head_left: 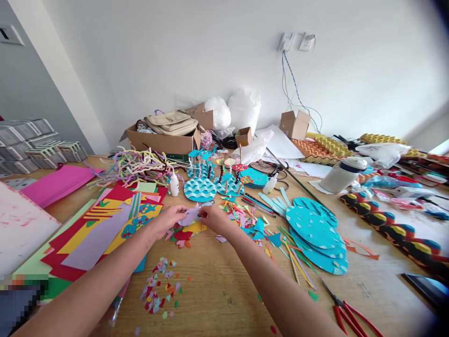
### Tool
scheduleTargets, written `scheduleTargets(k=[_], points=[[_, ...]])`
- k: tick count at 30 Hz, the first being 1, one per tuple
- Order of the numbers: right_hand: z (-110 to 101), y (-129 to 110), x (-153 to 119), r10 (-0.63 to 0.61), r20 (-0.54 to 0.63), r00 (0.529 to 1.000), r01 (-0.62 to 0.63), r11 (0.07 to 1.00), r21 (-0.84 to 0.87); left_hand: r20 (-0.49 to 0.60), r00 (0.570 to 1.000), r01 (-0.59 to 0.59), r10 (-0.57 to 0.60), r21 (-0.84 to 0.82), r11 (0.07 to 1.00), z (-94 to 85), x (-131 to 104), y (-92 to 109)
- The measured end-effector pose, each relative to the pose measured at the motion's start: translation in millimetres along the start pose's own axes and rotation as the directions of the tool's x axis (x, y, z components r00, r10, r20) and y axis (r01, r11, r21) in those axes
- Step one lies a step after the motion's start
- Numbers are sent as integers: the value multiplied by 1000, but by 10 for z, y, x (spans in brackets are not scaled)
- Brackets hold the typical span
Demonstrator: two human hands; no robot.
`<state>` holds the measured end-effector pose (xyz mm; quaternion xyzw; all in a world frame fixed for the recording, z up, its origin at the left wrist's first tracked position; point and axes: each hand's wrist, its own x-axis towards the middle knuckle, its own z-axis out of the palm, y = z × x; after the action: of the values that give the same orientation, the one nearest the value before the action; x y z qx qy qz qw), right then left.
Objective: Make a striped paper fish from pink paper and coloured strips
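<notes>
Between my two hands is a lilac paper cut-out, held above the middle of the table. My left hand pinches its left side. At its right edge the fingers of my right hand are closed on it too, partly hidden by the back of the hand. Red and yellow paper cut-outs lie just beneath. Beyond the hands stands a round blue base with wavy paper strips. A white glue bottle is upright to its left.
Coloured paper sheets spread at left, with pipe cleaners behind. Small confetti pieces lie in front. Paper scraps, blue paper discs and red-handled scissors are to the right. A white bottle stands farther right.
</notes>
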<state>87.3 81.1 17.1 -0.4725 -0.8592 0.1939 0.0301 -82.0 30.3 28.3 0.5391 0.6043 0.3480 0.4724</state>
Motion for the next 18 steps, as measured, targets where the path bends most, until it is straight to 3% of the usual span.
scheduleTargets(k=[5,9,14,18], points=[[-14,44,-63,75,-41,996,-76,997,-8,-20,993,-101,116,363,926,-169,17,-35],[-6,-9,-158,43,-33,999,-43,999,-13,76,987,-161,145,589,792,-264,-79,-145],[31,-108,-292,4,26,1000,-3,1000,-23,164,977,-211,134,742,636,-225,-190,-254],[49,-183,-367,-15,48,999,16,1000,-25,186,975,-221,120,792,569,-226,-149,-267]])
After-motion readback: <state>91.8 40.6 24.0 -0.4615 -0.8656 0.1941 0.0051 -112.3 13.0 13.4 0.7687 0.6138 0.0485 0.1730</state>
